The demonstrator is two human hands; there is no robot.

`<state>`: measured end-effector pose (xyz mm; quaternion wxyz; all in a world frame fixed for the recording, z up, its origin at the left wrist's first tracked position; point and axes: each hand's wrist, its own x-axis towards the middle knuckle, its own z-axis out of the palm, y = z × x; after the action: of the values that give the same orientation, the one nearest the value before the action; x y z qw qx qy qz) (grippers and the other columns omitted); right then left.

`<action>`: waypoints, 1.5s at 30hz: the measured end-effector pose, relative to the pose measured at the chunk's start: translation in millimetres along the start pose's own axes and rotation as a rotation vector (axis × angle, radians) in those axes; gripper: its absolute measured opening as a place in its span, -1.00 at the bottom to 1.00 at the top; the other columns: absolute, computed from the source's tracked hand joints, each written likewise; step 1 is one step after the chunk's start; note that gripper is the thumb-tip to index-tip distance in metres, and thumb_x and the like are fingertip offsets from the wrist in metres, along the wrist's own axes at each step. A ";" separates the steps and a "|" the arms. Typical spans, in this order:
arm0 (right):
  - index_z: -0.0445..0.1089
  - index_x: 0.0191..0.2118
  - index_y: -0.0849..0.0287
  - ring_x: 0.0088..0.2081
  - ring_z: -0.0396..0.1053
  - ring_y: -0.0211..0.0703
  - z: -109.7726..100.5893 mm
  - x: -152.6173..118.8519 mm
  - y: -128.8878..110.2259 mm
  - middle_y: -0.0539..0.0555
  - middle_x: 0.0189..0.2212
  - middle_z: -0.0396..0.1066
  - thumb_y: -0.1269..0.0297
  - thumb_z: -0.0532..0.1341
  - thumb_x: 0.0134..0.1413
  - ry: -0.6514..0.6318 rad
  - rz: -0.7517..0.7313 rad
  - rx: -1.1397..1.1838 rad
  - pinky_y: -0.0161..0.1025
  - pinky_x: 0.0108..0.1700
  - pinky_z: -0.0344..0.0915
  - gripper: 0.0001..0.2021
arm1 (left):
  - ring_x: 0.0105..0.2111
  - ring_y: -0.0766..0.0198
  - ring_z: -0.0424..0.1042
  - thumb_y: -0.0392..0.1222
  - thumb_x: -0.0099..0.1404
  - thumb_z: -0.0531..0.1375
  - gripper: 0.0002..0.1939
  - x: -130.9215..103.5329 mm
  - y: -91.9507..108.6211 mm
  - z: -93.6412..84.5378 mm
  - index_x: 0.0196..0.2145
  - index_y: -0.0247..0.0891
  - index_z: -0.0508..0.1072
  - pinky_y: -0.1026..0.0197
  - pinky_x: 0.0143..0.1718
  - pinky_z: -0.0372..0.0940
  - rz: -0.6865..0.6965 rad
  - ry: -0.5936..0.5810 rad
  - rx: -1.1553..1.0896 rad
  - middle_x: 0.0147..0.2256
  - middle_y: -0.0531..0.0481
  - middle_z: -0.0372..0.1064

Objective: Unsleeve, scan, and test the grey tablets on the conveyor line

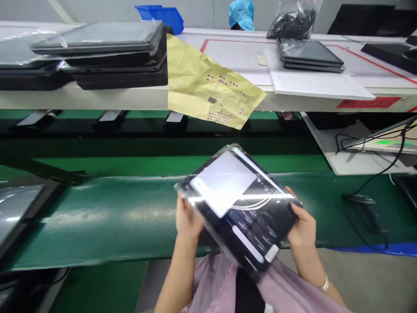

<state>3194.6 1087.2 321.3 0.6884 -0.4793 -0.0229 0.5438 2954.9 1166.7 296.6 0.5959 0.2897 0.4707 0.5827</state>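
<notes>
Between my two hands is a tablet (241, 208) with a lit screen, wrapped in shiny clear plastic film. It is tilted and turned at an angle, above the front edge of the green mat and my lap. My left hand (189, 217) grips its left corner, the fingers partly hidden beneath it. At the right corner my right hand (301, 224) is closed on the tablet, with the thumb on top. A white light panel and dark tiles show on the screen, and a bright reflection crosses the film.
Stacked tablets (107, 52) stand on the shelf at left, beside a yellow marked sheet (211, 82) hanging over its edge. More tablets (309, 54) lie on white papers (322, 84). A cabled handheld scanner (368, 213) rests at right on the green mat (110, 217).
</notes>
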 end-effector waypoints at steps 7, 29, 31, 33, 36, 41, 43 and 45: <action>0.46 -0.11 0.01 -0.22 0.45 -0.19 -40.1 3.1 44.2 -0.02 -0.20 0.51 0.03 0.54 -0.44 0.089 -0.077 0.035 -0.27 -0.21 0.42 -0.38 | -0.40 0.29 0.49 -0.07 -0.39 0.55 -0.26 0.4 -40.0 -2.7 -0.27 -0.27 0.31 0.29 -0.29 0.38 -0.271 -0.026 0.036 -0.38 -0.01 0.52; 0.49 -0.22 0.16 0.09 0.30 0.06 -154.4 63.1 68.9 0.20 -0.03 0.46 0.01 0.17 0.04 0.043 -0.567 -1.093 0.16 0.25 0.12 -0.66 | 0.26 -0.18 0.09 -0.16 0.33 -0.01 -0.49 64.5 -50.6 -23.7 0.14 -0.50 0.32 -0.22 0.28 0.03 0.496 -0.041 1.508 0.19 -0.49 0.17; 0.46 -0.13 0.17 0.11 0.29 0.06 -141.1 83.4 61.5 0.22 0.04 0.41 0.03 0.10 0.10 -0.016 -0.611 -1.225 0.14 0.24 0.13 -0.63 | 0.25 -0.18 0.12 -0.12 0.37 -0.03 -0.51 71.0 -62.7 6.3 0.13 -0.46 0.34 -0.24 0.26 0.06 0.439 -0.212 1.567 0.20 -0.46 0.18; 0.41 0.00 0.22 0.20 0.20 0.10 -121.2 111.8 58.7 0.27 0.16 0.30 0.07 0.08 0.08 -0.038 -0.605 -1.323 0.14 0.28 0.07 -0.55 | 0.25 -0.24 0.10 -0.08 0.38 -0.04 -0.49 77.4 -77.0 34.4 0.13 -0.48 0.33 -0.35 0.26 -0.02 0.409 -0.265 1.675 0.20 -0.50 0.17; 0.29 0.15 0.32 0.32 0.03 0.16 -94.9 158.2 60.3 0.34 0.25 0.15 0.12 0.12 0.02 -0.033 -0.548 -1.372 0.15 0.32 0.00 -0.42 | 0.10 -0.21 0.26 -0.12 0.39 -0.06 -0.54 86.4 -92.4 60.6 0.06 -0.50 0.37 -0.42 0.25 -0.12 0.430 -0.222 1.795 0.01 -0.49 0.31; 0.21 0.20 0.43 0.29 0.08 0.13 -86.5 194.7 66.2 0.40 0.22 0.16 0.17 0.10 0.03 0.011 -0.495 -1.367 0.09 0.33 0.02 -0.37 | 0.00 -0.13 0.30 -0.30 0.33 -0.10 -0.62 99.2 -100.3 65.2 -0.07 -0.48 0.41 -0.38 0.27 -0.16 0.484 -0.173 1.826 -0.10 -0.37 0.33; 0.18 0.22 0.45 0.30 0.05 0.11 -89.6 194.1 67.5 0.40 0.24 0.12 0.16 0.07 0.06 0.018 -0.504 -1.364 0.05 0.35 -0.01 -0.36 | 0.01 -0.13 0.29 -0.31 0.32 -0.10 -0.62 101.6 -102.0 63.9 -0.06 -0.48 0.41 -0.35 0.26 -0.13 0.485 -0.154 1.808 -0.09 -0.36 0.33; 0.17 0.23 0.45 0.30 0.04 0.09 -92.2 192.1 67.4 0.39 0.24 0.12 0.16 0.04 0.08 0.012 -0.509 -1.366 0.03 0.35 -0.02 -0.37 | 0.01 -0.13 0.27 -0.30 0.31 -0.08 -0.62 102.4 -103.3 63.5 -0.05 -0.47 0.41 -0.33 0.24 -0.08 0.468 -0.137 1.782 -0.06 -0.38 0.32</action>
<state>3274.8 1173.2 131.3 0.3408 -0.7848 -0.4643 0.2289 3042.9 1262.9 206.1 0.0464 0.7628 0.6383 0.0923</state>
